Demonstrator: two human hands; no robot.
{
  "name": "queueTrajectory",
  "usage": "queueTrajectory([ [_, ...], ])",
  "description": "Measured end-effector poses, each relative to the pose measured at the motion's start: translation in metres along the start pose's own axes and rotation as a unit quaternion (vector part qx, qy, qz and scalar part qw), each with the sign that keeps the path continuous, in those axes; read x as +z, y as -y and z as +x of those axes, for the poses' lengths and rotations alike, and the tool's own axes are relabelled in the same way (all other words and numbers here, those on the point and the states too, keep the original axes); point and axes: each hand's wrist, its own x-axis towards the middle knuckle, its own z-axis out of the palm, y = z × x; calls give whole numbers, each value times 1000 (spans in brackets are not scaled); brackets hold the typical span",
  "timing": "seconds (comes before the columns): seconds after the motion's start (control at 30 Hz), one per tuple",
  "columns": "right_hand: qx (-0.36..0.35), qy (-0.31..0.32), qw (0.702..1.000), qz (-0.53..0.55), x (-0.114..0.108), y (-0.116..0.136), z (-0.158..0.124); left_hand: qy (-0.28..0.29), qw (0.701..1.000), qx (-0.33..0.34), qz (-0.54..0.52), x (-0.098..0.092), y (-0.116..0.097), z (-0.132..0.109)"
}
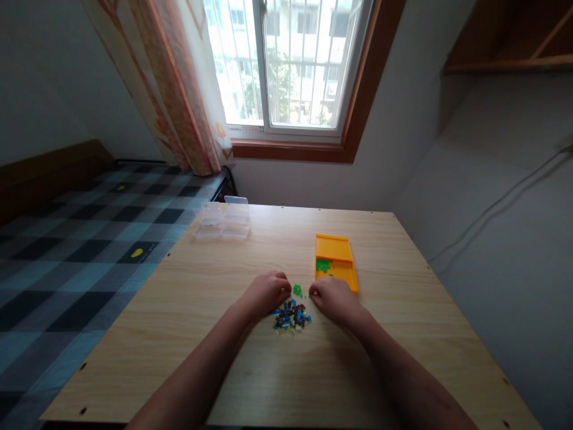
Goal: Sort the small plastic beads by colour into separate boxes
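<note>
A pile of small blue, dark brown and pale yellow plastic pieces (290, 316) lies on the wooden table. Just beyond it sits a small cluster of green pieces (298, 290), with a few tiny green bits to its right. My left hand (267, 291) rests at the pile's upper left, fingers curled together; what they pinch, if anything, is hidden. On the other side, my right hand (333, 298) has its fingers pressed together beside the green bits, and their contents cannot be made out. It partly covers the near edge of an orange tray (333, 247), which holds more green pieces (323, 265).
Clear plastic boxes with raised lids (235, 218) stand at the table's far left corner. A bed with a checked sheet (134, 221) is along the left side. Beyond the table (277, 245) are a wall and a barred window (299, 65); another wall borders the right.
</note>
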Motion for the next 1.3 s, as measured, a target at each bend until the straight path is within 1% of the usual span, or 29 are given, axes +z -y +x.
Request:
queueTrajectory([
  [0.23,34,23,999,27,0,-3,-1,-8,1000,-2,10,-9,5,-5],
  [0.4,41,25,998,38,-2,-3,-2,-22,1000,-13,8,-6,6,-4],
  [0.57,40,31,998,40,-3,-1,-3,-18,1000,-17,11,-2,7,-4],
  [0.67,42,15,998,52,-13,-11,-3,-13,1000,-22,17,-5,6,-3],
  [0.73,64,-21,996,61,-22,-26,-2,-13,999,-28,21,-10,2,2],
  [0.83,152,-84,984,41,-33,-54,4,-12,999,-31,25,-18,-10,21],
  [0.93,199,-93,975,26,-33,-75,11,-1,999,-21,32,-17,-31,50],
  [1.0,206,-84,975,27,-27,-81,15,17,999,-11,37,-10,-47,71],
  [1.1,207,-75,975,28,-19,-81,20,38,998,-5,47,4,-63,96],
  [1.2,203,-80,976,28,-15,-80,25,47,997,-9,56,17,-69,113],
  [1.3,198,-88,976,26,-15,-78,28,48,997,-16,64,23,-67,124],
])
